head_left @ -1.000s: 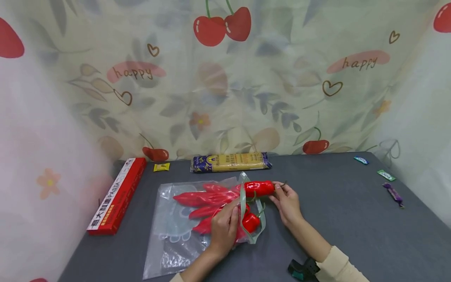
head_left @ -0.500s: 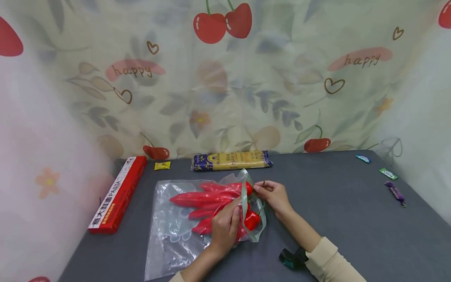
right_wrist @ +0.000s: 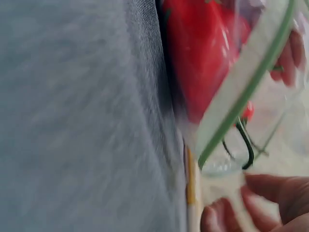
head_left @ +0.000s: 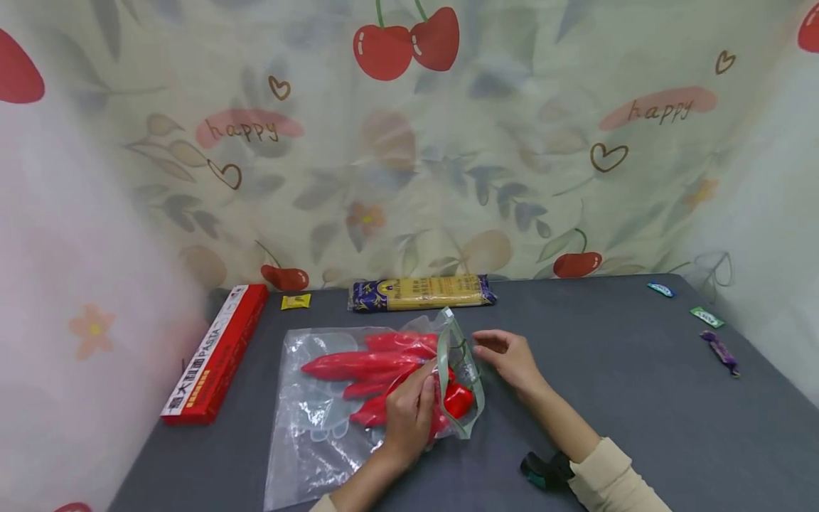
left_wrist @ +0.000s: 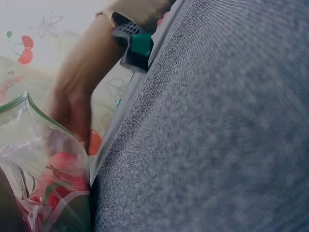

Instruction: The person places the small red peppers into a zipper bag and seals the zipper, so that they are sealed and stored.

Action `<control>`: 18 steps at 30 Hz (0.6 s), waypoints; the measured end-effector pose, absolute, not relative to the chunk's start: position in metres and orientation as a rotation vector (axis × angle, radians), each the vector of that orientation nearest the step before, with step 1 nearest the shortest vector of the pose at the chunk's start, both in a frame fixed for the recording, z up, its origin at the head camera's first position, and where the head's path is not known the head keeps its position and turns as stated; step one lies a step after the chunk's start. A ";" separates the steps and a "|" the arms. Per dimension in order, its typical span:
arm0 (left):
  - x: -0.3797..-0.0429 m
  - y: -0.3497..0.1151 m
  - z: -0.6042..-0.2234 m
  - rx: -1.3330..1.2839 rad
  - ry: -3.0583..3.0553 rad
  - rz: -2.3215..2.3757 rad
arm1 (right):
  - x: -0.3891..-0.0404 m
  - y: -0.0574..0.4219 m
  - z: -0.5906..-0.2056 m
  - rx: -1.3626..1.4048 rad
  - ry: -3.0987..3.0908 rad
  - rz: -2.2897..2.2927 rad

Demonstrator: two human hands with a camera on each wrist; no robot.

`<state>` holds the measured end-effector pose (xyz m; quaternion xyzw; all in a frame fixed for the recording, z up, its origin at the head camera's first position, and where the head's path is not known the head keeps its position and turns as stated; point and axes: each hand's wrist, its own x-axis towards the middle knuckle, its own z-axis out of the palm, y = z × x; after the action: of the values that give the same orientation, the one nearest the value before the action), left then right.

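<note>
A clear zip bag (head_left: 301, 412) with a pale green zip edge lies with its mouth facing right in the head view. Inside are several long red chili peppers (head_left: 348, 365), stems toward the opening. My left hand (head_left: 409, 409) grips the bag near its mouth, thumb on top. Just right of the opening is my right hand (head_left: 508, 359), fingers loosely bent and holding nothing. In the right wrist view its thumb and fingers (right_wrist: 263, 186) are apart, close to the bag's rim and a dark curved stem (right_wrist: 245, 142).
A red pasta box (head_left: 214, 355) lies at the left. Behind the bag are a yellow pasta packet (head_left: 422, 293) and a small yellow wrapped piece (head_left: 296, 301). Several small wrapped pieces, one purple (head_left: 719, 353), lie at the right. A black wrist device (head_left: 545, 471) sits on my right wrist.
My right hand pushed a chili pepper leftward by its stem into the bag, then let go and drew back slightly right. My left hand keeps its hold on the bag.
</note>
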<state>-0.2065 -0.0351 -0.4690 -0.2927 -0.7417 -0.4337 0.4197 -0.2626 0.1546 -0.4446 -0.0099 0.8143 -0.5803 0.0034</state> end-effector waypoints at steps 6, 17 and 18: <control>-0.206 -0.035 -0.469 -0.705 -1.866 -1.080 | -0.260 0.161 -0.449 -0.103 2.360 -1.666; -0.199 -0.030 -0.453 -0.686 -2.087 -0.654 | -0.252 0.149 -0.433 -0.109 2.133 -1.885; -0.198 -0.029 -0.451 -0.683 -2.120 -0.608 | -0.251 0.149 -0.429 -0.109 2.094 -1.908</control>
<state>-0.1976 -0.0293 -0.4512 -0.2704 -0.8397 -0.2409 0.4047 -0.2512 0.1491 -0.4288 -0.0380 0.7299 -0.6652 0.1527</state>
